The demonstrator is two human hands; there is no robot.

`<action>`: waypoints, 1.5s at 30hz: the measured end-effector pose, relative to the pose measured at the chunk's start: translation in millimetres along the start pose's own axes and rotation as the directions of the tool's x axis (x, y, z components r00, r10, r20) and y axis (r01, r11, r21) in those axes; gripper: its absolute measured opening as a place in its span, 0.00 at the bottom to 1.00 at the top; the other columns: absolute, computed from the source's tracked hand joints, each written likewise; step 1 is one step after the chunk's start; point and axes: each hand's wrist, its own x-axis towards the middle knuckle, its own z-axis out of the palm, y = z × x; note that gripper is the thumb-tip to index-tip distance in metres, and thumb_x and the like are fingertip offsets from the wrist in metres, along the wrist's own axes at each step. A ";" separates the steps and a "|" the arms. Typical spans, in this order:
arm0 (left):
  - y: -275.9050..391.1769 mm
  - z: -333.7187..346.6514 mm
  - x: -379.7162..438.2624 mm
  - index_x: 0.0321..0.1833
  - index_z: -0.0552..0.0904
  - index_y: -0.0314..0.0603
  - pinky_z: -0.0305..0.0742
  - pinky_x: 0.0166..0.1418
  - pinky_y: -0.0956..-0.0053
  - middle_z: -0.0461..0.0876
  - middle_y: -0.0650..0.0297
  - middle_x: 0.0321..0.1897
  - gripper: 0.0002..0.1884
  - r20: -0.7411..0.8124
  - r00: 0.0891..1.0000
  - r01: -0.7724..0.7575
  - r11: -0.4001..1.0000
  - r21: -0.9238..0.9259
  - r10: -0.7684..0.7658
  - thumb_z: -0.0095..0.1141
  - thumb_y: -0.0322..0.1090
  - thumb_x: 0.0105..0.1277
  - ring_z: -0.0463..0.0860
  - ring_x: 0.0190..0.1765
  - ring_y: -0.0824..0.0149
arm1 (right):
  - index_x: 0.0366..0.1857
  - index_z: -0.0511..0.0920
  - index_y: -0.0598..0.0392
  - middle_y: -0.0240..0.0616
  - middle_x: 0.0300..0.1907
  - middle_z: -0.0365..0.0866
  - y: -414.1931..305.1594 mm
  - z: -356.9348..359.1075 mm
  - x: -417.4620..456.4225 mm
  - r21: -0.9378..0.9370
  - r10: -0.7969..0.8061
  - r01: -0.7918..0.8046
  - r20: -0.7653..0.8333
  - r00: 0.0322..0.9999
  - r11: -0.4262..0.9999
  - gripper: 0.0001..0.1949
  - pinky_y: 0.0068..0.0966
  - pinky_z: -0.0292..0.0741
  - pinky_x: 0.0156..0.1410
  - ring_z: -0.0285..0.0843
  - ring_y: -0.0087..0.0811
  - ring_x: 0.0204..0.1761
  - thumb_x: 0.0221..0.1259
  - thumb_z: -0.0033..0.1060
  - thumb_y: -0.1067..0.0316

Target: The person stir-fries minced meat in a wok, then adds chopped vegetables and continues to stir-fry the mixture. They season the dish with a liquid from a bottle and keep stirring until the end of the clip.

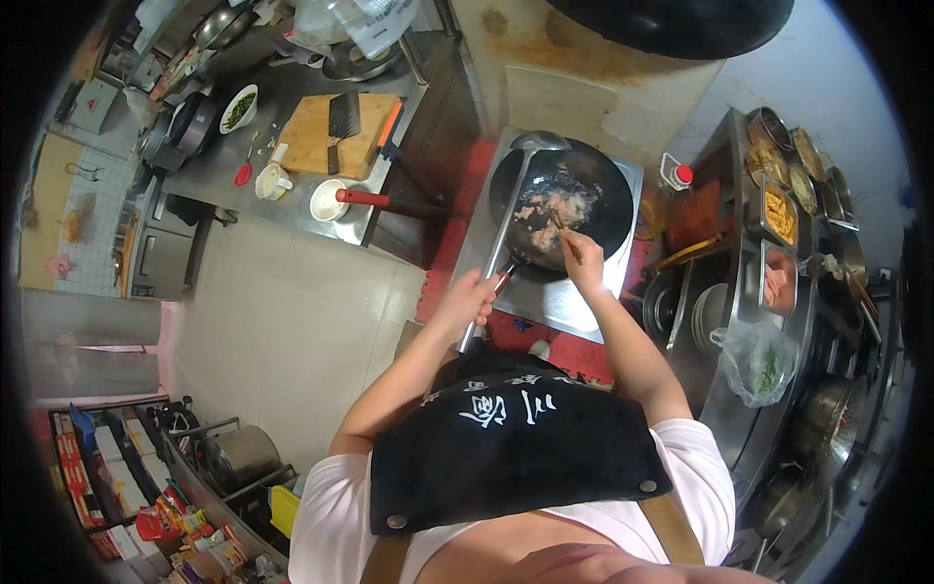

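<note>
A dark wok [613, 197] sits on a steel stove top [478, 241] in front of me. My left hand [467, 303] is closed around the wok's dark red handle [503, 281]. A long-handled steel ladle [513, 204] leans across the wok's left side, its bowl at the far rim. Its shaft passes through or against my left hand; I cannot tell which. Pinkish pieces of minced meat [551, 215] lie in the wok with some steam or froth. My right hand [584, 259] holds thin brown sticks, probably chopsticks [558, 221], with their tips in the meat.
To the left, a steel counter [211, 168] bears a cutting board [306, 139] with a cleaver [343, 120], cups and a bowl of greens [239, 109]. A red-handled tool [363, 197] juts out towards the stove. At right, a shelf holds food trays [779, 215] and a plastic bag [759, 361].
</note>
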 end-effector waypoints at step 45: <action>-1.1 -2.8 5.6 0.38 0.70 0.45 0.58 0.18 0.87 0.67 0.72 0.24 0.09 0.031 1.000 -0.004 0.999 0.036 0.003 0.52 0.41 0.71 0.64 0.21 0.82 | 0.32 0.81 0.63 0.52 0.36 0.83 -29.4 -36.6 -28.5 -0.001 -0.087 0.088 0.134 0.987 0.996 0.04 0.36 0.80 0.44 0.83 0.48 0.38 0.55 0.61 0.76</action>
